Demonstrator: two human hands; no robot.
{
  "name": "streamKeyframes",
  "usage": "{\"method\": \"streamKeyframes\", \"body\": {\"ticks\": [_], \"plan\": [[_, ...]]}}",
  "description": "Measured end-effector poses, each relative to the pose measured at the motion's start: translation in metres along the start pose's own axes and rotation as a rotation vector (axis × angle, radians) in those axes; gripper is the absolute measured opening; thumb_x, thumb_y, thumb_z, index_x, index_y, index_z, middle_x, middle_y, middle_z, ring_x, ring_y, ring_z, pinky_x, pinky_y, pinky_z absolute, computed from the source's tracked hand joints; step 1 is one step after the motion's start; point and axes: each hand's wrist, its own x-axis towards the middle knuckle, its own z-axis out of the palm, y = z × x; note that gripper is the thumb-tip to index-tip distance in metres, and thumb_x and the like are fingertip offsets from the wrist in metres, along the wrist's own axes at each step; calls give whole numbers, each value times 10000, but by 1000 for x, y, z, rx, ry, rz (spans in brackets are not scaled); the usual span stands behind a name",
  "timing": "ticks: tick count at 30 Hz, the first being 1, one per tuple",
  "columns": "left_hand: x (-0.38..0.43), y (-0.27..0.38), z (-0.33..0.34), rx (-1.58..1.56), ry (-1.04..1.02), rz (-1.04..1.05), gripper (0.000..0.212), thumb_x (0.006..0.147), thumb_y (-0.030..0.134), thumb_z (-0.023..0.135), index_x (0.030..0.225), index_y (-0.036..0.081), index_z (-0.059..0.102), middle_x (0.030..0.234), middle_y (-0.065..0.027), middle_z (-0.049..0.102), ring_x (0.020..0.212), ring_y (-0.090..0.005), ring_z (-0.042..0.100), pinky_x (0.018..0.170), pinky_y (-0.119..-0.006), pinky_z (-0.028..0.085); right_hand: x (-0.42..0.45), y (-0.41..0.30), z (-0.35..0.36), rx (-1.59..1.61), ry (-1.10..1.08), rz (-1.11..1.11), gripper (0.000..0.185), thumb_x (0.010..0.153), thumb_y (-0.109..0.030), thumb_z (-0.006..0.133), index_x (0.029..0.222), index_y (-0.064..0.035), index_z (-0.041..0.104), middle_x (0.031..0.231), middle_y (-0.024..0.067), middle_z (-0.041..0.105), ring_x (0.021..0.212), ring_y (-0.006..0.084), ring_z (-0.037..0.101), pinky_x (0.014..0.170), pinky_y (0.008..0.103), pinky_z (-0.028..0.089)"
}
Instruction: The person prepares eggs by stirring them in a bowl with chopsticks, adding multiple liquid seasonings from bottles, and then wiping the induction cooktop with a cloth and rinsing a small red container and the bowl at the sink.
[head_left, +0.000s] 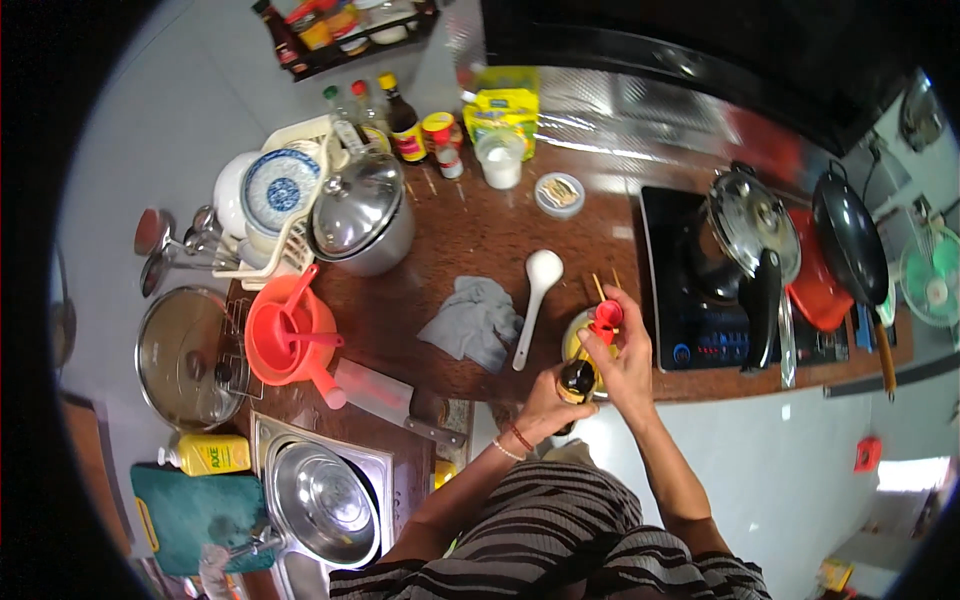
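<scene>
My left hand is wrapped around a dark glass sauce bottle with a label on its side. At the bottle's mouth, the thumb and fingers of my right hand hold the red flip-top cap, whose lid stands up. Partly hidden behind my hands and the bottle is a bowl with something yellow in it. A pair of chopsticks pokes out past its far rim. Left of the bowl lie a white soup spoon and a crumpled grey cloth.
An induction cooktop carries a lidded pressure cooker on the right. At left are a steel pot, a red basin and a cleaver near the sink. Sauce bottles line the wall.
</scene>
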Motion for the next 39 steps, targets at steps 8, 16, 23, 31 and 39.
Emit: {"method": "streamKeyframes", "body": {"ticks": [8, 16, 23, 31, 39], "plan": [[-7, 19, -48, -243, -130, -142, 345, 664, 50, 677, 986, -23, 576, 797, -51, 622, 759, -123, 586, 673, -246, 457, 20, -14, 51, -367, -92, -422, 316, 781, -166, 658, 1046, -17, 571, 936, 189, 563, 815, 349, 579, 677, 382, 469], [-6, 19, -101, -492, -116, -140, 242, 707, 90, 622, 928, 3, 574, 736, -50, 607, 690, -139, 589, 632, -261, 465, 53, -22, 114, -548, -201, -502, 216, 790, -193, 631, 926, -33, 582, 738, 159, 522, 621, 341, 549, 524, 412, 444], [17, 21, -138, -534, -96, -103, 218, 699, 100, 621, 896, 27, 562, 727, -43, 591, 681, -134, 577, 628, -258, 458, 91, -18, 150, -501, -304, -513, 197, 801, -163, 615, 920, -10, 581, 750, 170, 537, 603, 354, 558, 498, 400, 440], [45, 14, -174, -349, 304, 216, 942, 670, 158, 789, 1394, 76, 193, 1316, -117, 300, 1193, -244, 362, 1008, -357, 311, 164, -28, 166, -423, -470, -473, 291, 839, -265, 613, 1012, -37, 563, 911, 162, 599, 781, 286, 613, 673, 383, 496], [-5, -18, -165, -517, 376, -3, 501, 805, 22, 636, 1245, 31, 398, 1093, -73, 493, 970, -146, 530, 832, -267, 447, 300, -19, 235, -522, -201, -634, 303, 836, -266, 600, 1045, -50, 566, 917, 153, 579, 771, 330, 579, 715, 403, 456]]}}
